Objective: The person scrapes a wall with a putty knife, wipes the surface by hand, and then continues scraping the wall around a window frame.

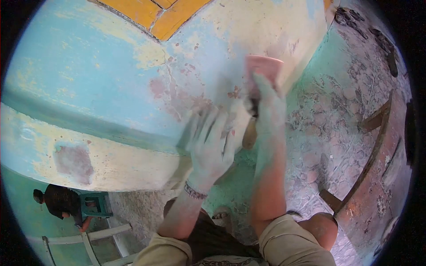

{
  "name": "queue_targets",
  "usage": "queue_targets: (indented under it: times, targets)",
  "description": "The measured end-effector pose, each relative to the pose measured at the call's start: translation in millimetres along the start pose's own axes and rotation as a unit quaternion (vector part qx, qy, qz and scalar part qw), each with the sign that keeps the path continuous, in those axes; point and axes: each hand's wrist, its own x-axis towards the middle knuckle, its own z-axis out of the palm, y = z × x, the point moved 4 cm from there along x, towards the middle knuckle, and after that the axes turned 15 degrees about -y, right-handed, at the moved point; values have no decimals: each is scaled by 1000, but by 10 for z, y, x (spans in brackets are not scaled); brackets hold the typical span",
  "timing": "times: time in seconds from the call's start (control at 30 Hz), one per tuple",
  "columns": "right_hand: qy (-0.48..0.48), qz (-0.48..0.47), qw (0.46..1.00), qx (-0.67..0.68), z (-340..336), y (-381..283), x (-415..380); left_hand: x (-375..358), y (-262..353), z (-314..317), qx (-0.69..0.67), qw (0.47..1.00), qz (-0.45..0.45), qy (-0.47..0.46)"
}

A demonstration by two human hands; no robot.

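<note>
My right hand (268, 99) is closed around a scraper (265, 68) with a wide, reddish blade, its thumb lying along the blade. The butt of a brown wooden handle sticks out below the palm. The blade is up close to the wall (106, 84), whose blue and cream paint is worn and patchy; whether its edge touches cannot be made out. To the left, my left hand (213, 144) lies against the wall with fingers stretched and slightly apart, holding nothing. Both hands look coated in pale dust, and motion smears the fingers a little. Reddish bare patches and a crack show above the left hand.
At right stands a worn wooden bench (368, 177) on a dusty floor (324, 102). Dark footwear (350, 20) lies at the upper right. Lower left, a person (62, 201) is by a green plastic stool (100, 206), near a ladder-like wooden frame (88, 246). Orange panelling (177, 20) borders the wall above.
</note>
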Motion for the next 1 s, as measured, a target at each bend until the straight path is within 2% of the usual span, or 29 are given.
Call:
queue_targets:
  times: [0.03,0.1,0.17,0.23,0.33,0.43,0.53,0.63,0.73,0.83,0.93,1.0]
  targets:
    - [-53,12,998,-15,146,-2,16,-82,7,42,-70,997,19,20]
    - [-158,38,986,-45,416,20,65,-215,-51,247,-199,978,-56,16]
    - [-165,0,985,-56,607,50,108,-258,-125,376,-338,933,-122,3]
    - [-199,-29,976,-81,721,-6,135,-214,-201,460,-484,858,-171,-16]
    - [-191,-64,976,-79,763,9,221,-162,-173,486,-562,809,-168,-15]
    - [-189,-49,980,-48,753,91,225,-206,-206,546,-547,820,-168,-32]
    - [-197,-44,978,-58,785,74,289,-183,-181,548,-637,752,-165,-37]
    - [-237,-140,961,-13,905,26,330,-151,-183,488,-607,772,-170,-84]
    - [-227,-111,967,-27,832,35,274,-206,-192,587,-609,771,-144,-115]
    - [-217,-84,972,-35,831,62,295,-241,-177,633,-619,757,-159,-140]
    - [-222,-125,967,-20,905,-5,315,-249,-137,627,-614,773,-132,-91]
    - [-223,-117,967,-25,889,21,312,-283,-161,686,-632,762,-108,-91]
